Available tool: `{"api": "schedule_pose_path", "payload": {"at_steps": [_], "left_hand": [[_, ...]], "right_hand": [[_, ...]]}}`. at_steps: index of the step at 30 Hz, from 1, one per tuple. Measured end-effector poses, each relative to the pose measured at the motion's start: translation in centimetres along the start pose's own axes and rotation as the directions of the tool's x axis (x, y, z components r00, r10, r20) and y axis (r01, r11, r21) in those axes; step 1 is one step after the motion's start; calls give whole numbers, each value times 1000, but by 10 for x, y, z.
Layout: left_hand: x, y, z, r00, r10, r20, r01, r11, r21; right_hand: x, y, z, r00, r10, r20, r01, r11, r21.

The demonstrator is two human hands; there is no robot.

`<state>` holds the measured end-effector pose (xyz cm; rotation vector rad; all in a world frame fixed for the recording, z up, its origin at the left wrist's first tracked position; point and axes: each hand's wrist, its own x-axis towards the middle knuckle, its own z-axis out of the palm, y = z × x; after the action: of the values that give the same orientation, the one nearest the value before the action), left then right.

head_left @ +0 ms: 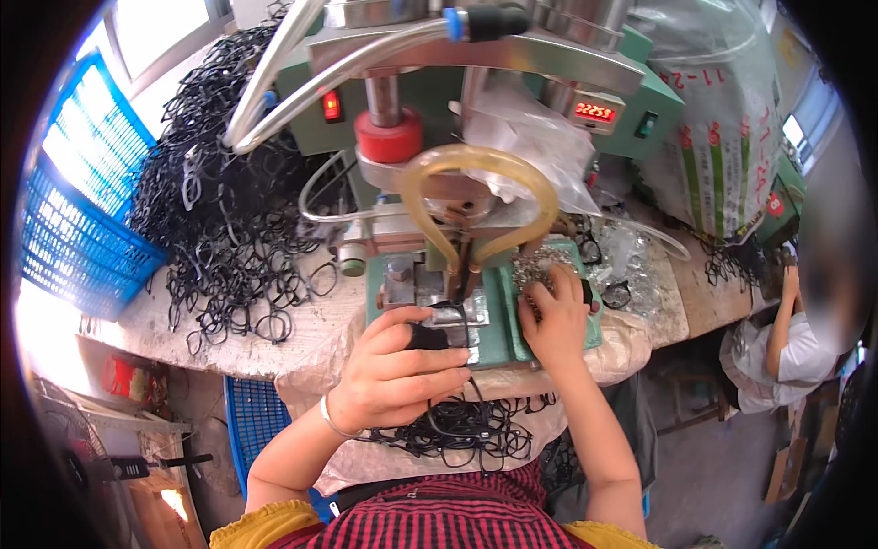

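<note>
**Two hands at one bench press, among heaps of black bands**

The worktable (247, 355) is edged on the near side by draped cloth; a narrow bare strip is left at near left. One press (315, 123) and two main heaps are seen: black loops (247, 238) at far left, more (457, 437) nearer. The left hand (389, 371) is half-curled, one black band (465, 328) at its fingertips; whether it is pinched cannot be told. The right hand's (556, 325) bent, parted fingers are dipped among small metal parts (533, 263); any grip is hidden.
</note>
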<state>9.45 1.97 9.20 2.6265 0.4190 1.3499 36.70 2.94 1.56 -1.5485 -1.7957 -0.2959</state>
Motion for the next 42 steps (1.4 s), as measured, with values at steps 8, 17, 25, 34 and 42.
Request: {"api": "schedule_pose_path", "payload": {"at_steps": [8, 17, 25, 34, 42], "left_hand": [[-63, 8, -23, 947, -252, -200, 317, 835, 449], [-131, -133, -127, 824, -548, 147, 87, 377, 922], [-92, -191, -96, 856, -454, 246, 9, 489, 872], [-103, -159, -89, 725, -688, 21, 484, 531, 696], [-66, -107, -36, 283, -956, -79, 576, 235, -783]], "right_hand": [[0, 16, 2, 990, 77, -114, -71, 996, 58], [-2, -2, -4, 967, 228, -118, -202, 959, 198], [-33, 2, -25, 929, 357, -99, -323, 911, 255], [-48, -15, -68, 781, 610, 132, -547, 567, 616], [34, -88, -20, 955, 293, -34, -188, 693, 696]]}}
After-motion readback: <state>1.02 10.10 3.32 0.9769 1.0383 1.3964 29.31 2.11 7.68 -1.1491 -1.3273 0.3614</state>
